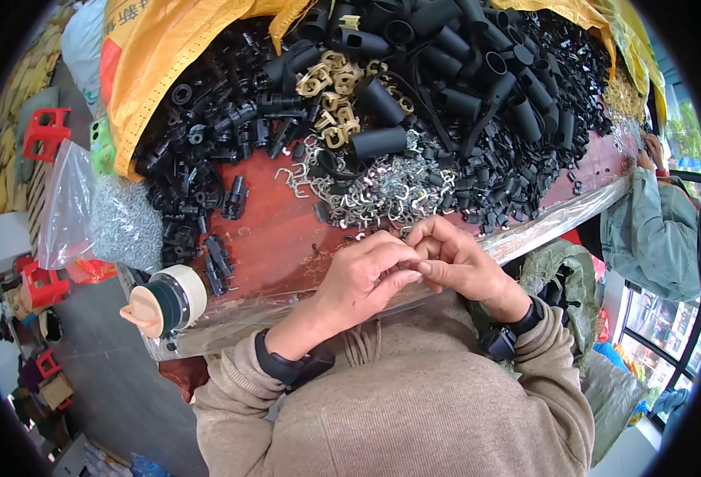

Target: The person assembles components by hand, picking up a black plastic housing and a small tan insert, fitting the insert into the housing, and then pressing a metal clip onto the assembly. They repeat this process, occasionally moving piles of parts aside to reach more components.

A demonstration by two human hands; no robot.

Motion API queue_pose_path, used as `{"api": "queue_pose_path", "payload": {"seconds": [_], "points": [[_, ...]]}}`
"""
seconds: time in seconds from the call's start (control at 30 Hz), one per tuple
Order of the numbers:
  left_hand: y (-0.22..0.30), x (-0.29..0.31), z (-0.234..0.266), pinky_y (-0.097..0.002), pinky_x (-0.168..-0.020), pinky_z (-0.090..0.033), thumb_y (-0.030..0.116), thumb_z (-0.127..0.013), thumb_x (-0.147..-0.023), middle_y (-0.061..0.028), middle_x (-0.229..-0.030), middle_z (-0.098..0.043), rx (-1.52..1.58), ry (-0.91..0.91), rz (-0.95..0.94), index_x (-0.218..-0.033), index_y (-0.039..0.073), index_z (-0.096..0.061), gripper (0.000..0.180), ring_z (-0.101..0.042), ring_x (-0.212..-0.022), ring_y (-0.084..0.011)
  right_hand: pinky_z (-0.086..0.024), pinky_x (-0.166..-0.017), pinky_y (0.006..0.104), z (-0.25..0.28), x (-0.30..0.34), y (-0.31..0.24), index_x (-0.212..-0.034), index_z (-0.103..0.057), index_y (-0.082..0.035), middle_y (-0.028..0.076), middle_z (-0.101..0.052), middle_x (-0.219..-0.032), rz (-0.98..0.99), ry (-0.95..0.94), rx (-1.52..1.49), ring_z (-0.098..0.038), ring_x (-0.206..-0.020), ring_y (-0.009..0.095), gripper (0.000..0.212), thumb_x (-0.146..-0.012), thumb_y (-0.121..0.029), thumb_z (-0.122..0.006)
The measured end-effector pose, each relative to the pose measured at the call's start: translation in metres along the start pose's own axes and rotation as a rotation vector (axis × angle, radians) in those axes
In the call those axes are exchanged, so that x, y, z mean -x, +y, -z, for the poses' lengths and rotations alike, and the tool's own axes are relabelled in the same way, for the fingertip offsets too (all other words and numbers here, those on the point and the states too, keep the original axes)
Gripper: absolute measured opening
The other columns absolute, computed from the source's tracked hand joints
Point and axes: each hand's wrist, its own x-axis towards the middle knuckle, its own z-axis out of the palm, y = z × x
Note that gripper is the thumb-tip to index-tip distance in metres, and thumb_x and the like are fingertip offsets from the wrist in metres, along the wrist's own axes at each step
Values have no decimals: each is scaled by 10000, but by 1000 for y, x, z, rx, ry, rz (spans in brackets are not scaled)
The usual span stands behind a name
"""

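Note:
My left hand (366, 274) and my right hand (462, 266) meet over the near edge of the red table (267, 246). Thumbs and fingertips of both are pinched together, and whatever small thing they hold is hidden between the fingers. Just beyond them lies a heap of small bent metal hooks (398, 187). Small black plastic pieces (485, 179) are piled to its right. Farther back are black plastic tubes (378, 143) and beige plastic brackets (338, 103). Black jointed plastic parts (239, 123) cover the table's left side, a few of them (217, 262) lying apart near the front.
A lidded cream-and-dark cup (171, 302) stands at the table's left front corner. Behind it sits a clear bag of small metal pieces (124, 219). Yellow woven sacks (159, 63) border the back. At right, another person in a green-grey sleeve (644, 226) reaches to the table.

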Motion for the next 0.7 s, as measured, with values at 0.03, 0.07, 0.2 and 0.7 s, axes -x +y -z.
{"api": "queue_pose_path", "payload": {"seconds": [0.03, 0.07, 0.2, 0.7], "points": [[-1, 1, -1, -213, -532, -450, 54, -625, -746, -54, -806, -559, -7, 4, 3, -866, 20, -579, 133, -558, -644, -102, -361, -492, 158, 1, 1, 1, -1009, -406, -26, 15, -517, -752, -5, -3, -37, -461, -598, 34, 227, -847, -129, -526], [-1, 1, -2, -211, -536, -447, 59, -621, -753, -53, -797, -559, 61, -2, 64, -858, 19, -578, 120, -555, -645, -99, -364, -500, 163, 2, 1, 2, -1027, -394, -28, 17, -520, -755, -11, -7, -75, -459, -603, 41, 241, -850, -129, -523], [-6, 1, -1, -208, -549, -437, 74, -611, -772, -47, -764, -557, 190, 1, 170, -834, 15, -574, 93, -546, -648, -90, -367, -511, 169, 1, -3, 3, -1036, -388, -22, 20, -521, -756, -24, -18, -142, -459, -604, 53, 251, -852, -131, -520], [-2, 1, 5, -213, -565, -419, 98, -594, -791, -49, -699, -544, 198, 137, 180, -770, 14, -559, 93, -535, -651, -94, -410, -524, 177, -6, -10, 4, -874, -496, -14, 26, -547, -718, -32, 51, -122, -495, -572, 63, 138, -850, -145, -529]]}}
